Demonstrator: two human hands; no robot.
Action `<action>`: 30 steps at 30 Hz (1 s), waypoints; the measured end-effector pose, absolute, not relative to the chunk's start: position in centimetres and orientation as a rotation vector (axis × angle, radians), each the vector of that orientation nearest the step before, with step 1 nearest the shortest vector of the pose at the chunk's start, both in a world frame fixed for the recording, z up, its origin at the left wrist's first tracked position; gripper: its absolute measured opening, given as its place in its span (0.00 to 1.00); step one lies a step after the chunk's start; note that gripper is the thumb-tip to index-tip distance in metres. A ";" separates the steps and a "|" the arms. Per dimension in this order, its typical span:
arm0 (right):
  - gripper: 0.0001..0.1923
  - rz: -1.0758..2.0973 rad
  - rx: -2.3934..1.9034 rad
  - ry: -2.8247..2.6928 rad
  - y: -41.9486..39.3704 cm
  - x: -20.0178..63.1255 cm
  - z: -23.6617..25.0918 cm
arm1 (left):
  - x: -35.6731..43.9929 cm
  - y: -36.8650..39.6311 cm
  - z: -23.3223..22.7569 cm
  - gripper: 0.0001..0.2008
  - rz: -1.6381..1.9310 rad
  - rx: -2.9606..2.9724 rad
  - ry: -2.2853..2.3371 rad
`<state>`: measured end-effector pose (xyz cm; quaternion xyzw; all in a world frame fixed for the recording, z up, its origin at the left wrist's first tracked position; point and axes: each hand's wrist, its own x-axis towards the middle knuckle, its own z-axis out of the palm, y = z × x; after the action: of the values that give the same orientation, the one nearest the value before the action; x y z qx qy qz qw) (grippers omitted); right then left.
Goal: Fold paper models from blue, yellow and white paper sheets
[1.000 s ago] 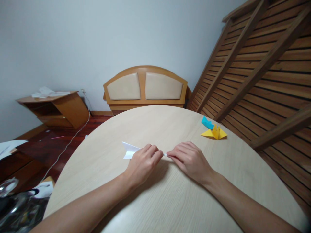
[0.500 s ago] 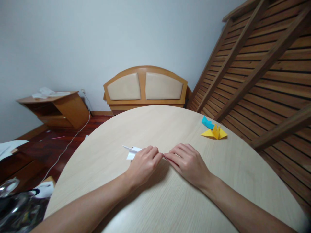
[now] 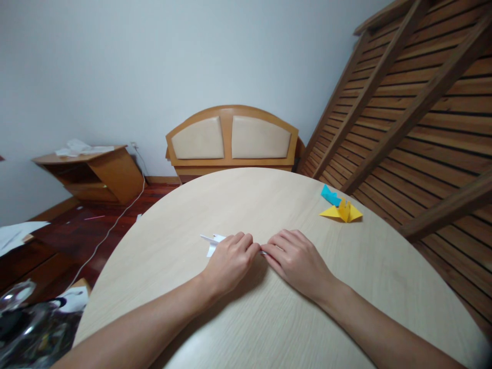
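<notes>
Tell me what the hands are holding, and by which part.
Both the left hand and right hand pinch the folded white paper where their fingertips meet; its free end juts out left.

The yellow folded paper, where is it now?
The yellow folded paper lies on the table's far right side, just beside the blue paper piece, apart from both hands.

my left hand [image 3: 230,261] sits curled at frame centre. my right hand [image 3: 298,261] lies beside it, fingertips meeting, both forearms stretched forward.
</notes>
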<state>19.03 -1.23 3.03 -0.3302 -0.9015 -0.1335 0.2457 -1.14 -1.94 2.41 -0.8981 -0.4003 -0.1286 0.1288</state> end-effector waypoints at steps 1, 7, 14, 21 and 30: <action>0.03 -0.380 -0.902 -2.467 -1.2 19.1 3.0 | -1.1 -1.9 2.4 0.06 -0.366 -2.615 -1.163; 0.04 -0.386 -0.958 -2.456 -0.7 19.9 3.2 | -1.6 -1.7 2.8 0.04 -0.322 -2.602 -1.216; 0.02 -0.366 -0.969 -2.446 -1.1 19.3 2.9 | -1.3 -1.8 2.9 0.05 -0.301 -2.587 -1.225; 0.04 -0.340 -1.016 -2.470 -0.4 20.4 3.2 | -2.2 -1.0 2.8 0.06 -0.339 -2.587 -1.212; 0.06 -0.126 -1.059 -2.464 0.4 21.4 3.5 | -3.2 -0.1 2.6 0.07 -0.405 -2.606 -1.183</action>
<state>21.43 0.40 3.46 -0.3841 -0.8940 -0.0456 0.2262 -3.23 -0.10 2.60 -0.8945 -0.4061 -0.1390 0.1252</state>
